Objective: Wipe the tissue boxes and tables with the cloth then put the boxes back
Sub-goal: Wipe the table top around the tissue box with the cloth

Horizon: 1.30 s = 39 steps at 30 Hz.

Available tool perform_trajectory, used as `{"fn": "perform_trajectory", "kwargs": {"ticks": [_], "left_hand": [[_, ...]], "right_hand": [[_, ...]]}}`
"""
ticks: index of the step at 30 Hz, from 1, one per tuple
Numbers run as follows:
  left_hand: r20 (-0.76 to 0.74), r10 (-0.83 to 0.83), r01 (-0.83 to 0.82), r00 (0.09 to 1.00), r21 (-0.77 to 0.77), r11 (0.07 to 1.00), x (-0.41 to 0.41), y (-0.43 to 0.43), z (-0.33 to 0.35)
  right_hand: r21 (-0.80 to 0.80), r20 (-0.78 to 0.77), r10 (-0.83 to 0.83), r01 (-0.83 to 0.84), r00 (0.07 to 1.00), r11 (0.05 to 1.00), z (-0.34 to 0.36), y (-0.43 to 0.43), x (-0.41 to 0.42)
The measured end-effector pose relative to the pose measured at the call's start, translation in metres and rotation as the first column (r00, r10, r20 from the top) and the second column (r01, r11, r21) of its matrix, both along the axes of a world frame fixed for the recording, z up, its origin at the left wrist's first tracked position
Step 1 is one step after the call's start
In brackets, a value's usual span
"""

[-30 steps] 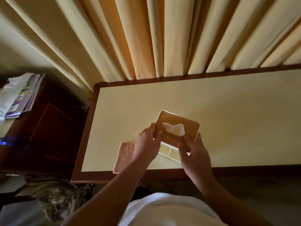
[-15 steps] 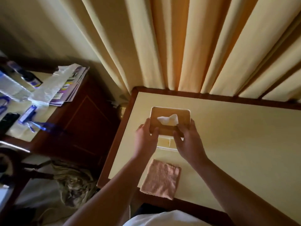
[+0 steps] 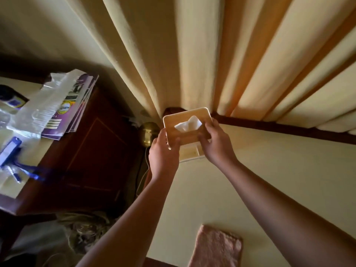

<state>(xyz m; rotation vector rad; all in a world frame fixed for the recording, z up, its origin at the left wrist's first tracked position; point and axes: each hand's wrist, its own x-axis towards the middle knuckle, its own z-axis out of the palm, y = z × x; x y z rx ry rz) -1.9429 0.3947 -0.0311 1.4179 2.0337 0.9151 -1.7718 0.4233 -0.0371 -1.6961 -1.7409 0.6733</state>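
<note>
A tissue box (image 3: 179, 120) with a wooden lid and a white tissue poking out is at the far left corner of the cream-topped table (image 3: 279, 180), close to the curtain. My left hand (image 3: 163, 153) grips its left near side and my right hand (image 3: 216, 145) grips its right near side. Whether the box rests on the table or hangs just above it I cannot tell. A folded pink cloth (image 3: 215, 249) lies flat on the table near its front edge, apart from both hands.
Cream and orange curtains (image 3: 212, 54) hang right behind the table. A brass lamp base (image 3: 148, 132) stands beside the table's left corner. To the left is a dark wooden desk (image 3: 92, 160) with magazines (image 3: 73, 105), plastic wrap and a blue tool (image 3: 9, 153).
Both hands have carried the tissue box away from the cloth to the table's far left corner by the curtain. The cloth stays near the front edge.
</note>
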Motion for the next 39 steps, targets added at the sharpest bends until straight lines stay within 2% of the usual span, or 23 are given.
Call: {"fn": "perform_trajectory", "kwargs": {"ticks": [8,14,17,23,30,39], "left_hand": [[0.062,0.076,-0.077,0.995,0.014,0.997,-0.005,0.021,-0.007],[0.071,0.056,-0.059,0.996,0.049,0.997,-0.003,0.015,-0.002],[-0.004,-0.020,0.020,1.000,0.132,0.991,-0.001,0.004,0.002],[-0.150,-0.259,0.289,0.954,0.240,0.927,0.016,-0.035,0.007],[-0.126,-0.397,0.414,0.909,0.190,0.890,0.046,-0.108,0.009],[-0.140,-0.484,0.490,0.864,0.009,0.872,0.064,-0.221,-0.004]], "right_hand": [[-0.014,0.049,0.143,-0.142,0.989,0.990,-0.016,0.052,-0.004],[-0.039,0.087,0.096,-0.093,0.992,0.995,-0.017,0.043,-0.005],[0.006,0.065,0.054,-0.055,0.996,0.998,-0.007,0.016,-0.005],[0.139,0.111,0.081,-0.096,0.991,0.986,0.007,-0.061,0.008],[0.134,0.135,0.099,-0.118,0.986,0.984,0.008,-0.167,0.036],[0.047,0.157,0.172,-0.182,0.972,0.982,-0.012,-0.282,0.087]]}}
